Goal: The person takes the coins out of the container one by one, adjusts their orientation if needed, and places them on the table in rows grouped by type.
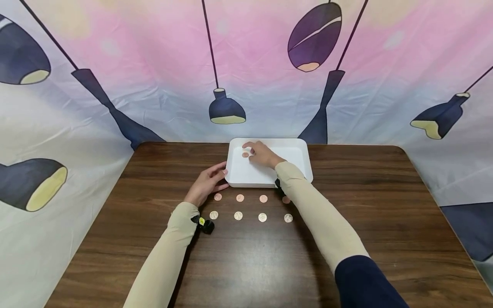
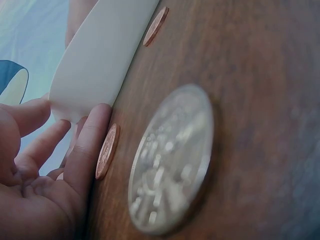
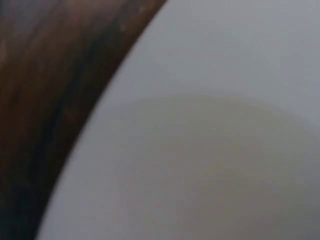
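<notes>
Grip: right hand (image 1: 262, 154) fingertips at a copper coin (image 1: 245, 155) inside tray (image 1: 269, 179), clamp unclear; left hand (image 1: 206, 183) relaxed, steadying tray's 9 o'clock edge. Keep it braced.

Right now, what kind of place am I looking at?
Probably a staged recording setup, not a lived-in room: a dark wooden table closed in by a printed fabric backdrop with lamp shapes, a shallow white plastic tray, and copper and silver coins in two neat rows.
</notes>
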The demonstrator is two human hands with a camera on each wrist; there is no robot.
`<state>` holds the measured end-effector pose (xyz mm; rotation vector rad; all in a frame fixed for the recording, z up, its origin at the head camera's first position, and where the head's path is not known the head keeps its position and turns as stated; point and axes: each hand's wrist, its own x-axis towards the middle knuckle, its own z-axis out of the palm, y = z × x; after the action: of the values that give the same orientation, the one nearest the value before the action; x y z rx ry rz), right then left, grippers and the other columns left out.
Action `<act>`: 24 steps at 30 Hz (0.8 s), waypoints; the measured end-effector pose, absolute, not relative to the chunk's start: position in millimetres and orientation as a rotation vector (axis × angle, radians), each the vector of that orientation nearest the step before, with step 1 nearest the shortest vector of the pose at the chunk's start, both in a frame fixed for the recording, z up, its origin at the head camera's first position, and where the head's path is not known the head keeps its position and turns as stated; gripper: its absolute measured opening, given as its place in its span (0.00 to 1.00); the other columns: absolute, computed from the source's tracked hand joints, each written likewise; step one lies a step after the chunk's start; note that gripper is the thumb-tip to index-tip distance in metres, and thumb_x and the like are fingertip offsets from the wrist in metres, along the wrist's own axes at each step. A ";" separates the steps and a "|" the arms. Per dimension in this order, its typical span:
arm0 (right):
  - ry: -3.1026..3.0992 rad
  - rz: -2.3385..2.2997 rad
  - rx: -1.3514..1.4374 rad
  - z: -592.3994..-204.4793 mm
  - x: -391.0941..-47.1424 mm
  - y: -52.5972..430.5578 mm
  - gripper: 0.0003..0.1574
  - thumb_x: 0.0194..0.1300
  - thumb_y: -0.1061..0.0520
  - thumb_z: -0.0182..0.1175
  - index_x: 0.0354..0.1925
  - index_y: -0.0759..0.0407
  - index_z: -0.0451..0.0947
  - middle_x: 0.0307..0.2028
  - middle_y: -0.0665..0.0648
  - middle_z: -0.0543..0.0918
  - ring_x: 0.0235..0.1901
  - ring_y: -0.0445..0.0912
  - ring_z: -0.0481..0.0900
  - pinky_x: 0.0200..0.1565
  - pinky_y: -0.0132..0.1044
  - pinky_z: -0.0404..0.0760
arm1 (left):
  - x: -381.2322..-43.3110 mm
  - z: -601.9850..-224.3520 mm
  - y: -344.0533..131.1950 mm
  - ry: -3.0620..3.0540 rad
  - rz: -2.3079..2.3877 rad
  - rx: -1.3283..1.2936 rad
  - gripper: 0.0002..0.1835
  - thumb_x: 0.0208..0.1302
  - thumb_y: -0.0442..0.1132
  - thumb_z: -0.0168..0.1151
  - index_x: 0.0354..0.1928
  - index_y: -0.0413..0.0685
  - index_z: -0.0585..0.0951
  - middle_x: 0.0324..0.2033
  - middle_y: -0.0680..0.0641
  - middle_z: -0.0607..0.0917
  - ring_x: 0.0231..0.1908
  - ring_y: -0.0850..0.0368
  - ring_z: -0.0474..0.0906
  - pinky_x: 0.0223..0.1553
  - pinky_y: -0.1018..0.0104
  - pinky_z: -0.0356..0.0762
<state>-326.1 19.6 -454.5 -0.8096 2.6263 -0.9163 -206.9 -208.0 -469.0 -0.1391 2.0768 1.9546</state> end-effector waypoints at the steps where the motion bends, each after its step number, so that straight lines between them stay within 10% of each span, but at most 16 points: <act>1: 2.621 -0.925 -0.802 -456.2 -326.2 19.9 0.30 0.75 0.67 0.58 0.73 0.62 0.71 0.56 0.68 0.76 0.57 0.56 0.73 0.63 0.47 0.72 | -206.8 -469.7 -207.6 2.076 1.953 -0.137 0.29 0.83 0.43 0.55 0.81 0.54 0.67 0.66 0.37 0.73 0.67 0.43 0.75 0.58 0.61 0.83; 24: 2.623 -0.931 -0.846 -451.9 -328.5 12.6 0.09 0.76 0.66 0.59 0.51 0.66 0.81 0.49 0.66 0.81 0.50 0.53 0.74 0.59 0.44 0.73 | -208.4 -470.3 -208.2 2.081 1.954 -0.158 0.29 0.83 0.43 0.56 0.81 0.54 0.67 0.66 0.37 0.73 0.66 0.44 0.75 0.56 0.63 0.84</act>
<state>-328.5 12.6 -451.9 -0.8461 2.6228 -0.9312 -208.4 -208.2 -470.3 -0.1581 2.0813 1.9542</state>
